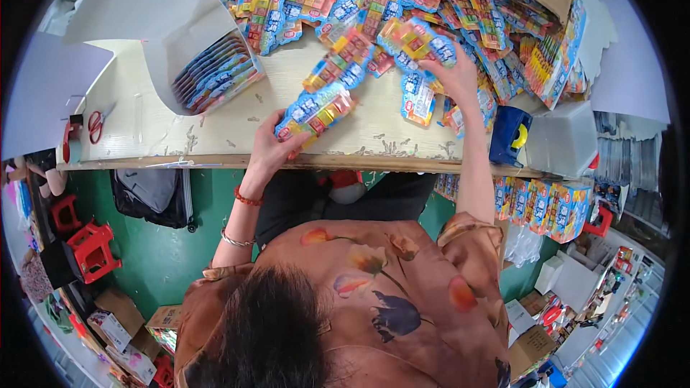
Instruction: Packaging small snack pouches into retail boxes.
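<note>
red-handled scissors (95, 127) lie left of an open white box (159, 72); the left hand (274, 146) clasps a blue packet (316, 113) above the table (237, 129); apart from it, the right hand (457, 75) grips a second packet (413, 42) near the heap (460, 0); a tape dispenser (505, 133) stands further right.

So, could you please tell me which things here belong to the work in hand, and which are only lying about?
Seems part of the work:
colourful packet in the left hand
second packet in the right hand
heap of similar packets
open white box holding a row of packets

Apparently just lying about:
red-handled scissors
blue tape dispenser
red stool
dark suitcase
</note>
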Demonstrator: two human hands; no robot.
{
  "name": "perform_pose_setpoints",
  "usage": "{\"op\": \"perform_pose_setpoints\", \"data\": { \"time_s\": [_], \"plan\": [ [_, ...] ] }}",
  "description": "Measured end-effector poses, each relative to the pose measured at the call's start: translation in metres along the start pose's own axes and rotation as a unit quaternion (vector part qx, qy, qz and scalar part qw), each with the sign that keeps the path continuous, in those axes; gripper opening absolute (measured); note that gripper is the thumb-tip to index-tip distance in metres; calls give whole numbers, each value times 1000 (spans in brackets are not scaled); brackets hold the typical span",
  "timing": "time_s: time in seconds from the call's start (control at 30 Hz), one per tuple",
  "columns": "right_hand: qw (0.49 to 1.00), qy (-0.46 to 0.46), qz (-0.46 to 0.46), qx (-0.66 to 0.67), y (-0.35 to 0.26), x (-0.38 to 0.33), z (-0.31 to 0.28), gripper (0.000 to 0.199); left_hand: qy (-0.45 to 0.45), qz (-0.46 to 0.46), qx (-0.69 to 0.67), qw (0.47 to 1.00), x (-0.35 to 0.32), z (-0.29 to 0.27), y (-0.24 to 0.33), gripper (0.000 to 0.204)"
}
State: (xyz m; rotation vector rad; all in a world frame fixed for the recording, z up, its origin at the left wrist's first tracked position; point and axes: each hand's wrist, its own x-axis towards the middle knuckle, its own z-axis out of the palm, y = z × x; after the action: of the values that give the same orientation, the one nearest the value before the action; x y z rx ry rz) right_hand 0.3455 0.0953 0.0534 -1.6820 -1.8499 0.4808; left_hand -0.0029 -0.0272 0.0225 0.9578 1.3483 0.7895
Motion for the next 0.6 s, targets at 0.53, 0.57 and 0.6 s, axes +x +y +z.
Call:
{"op": "perform_pose_setpoints", "data": {
  "time_s": [0.53, 0.57, 0.6],
  "plan": [
    [957, 221, -124, -140, -17, -12, 42, 41, -41, -6, -16, 999, -5, -18, 15, 44],
    [970, 212, -104, -57, -14, -18, 46, 38, -32, -15, -48, 998, -7, -19, 14, 43],
    [975, 202, -85, 26, -17, -23, 47, 36, -30, -15, -49, 998, -8, -19, 12, 43]
  ]
}}
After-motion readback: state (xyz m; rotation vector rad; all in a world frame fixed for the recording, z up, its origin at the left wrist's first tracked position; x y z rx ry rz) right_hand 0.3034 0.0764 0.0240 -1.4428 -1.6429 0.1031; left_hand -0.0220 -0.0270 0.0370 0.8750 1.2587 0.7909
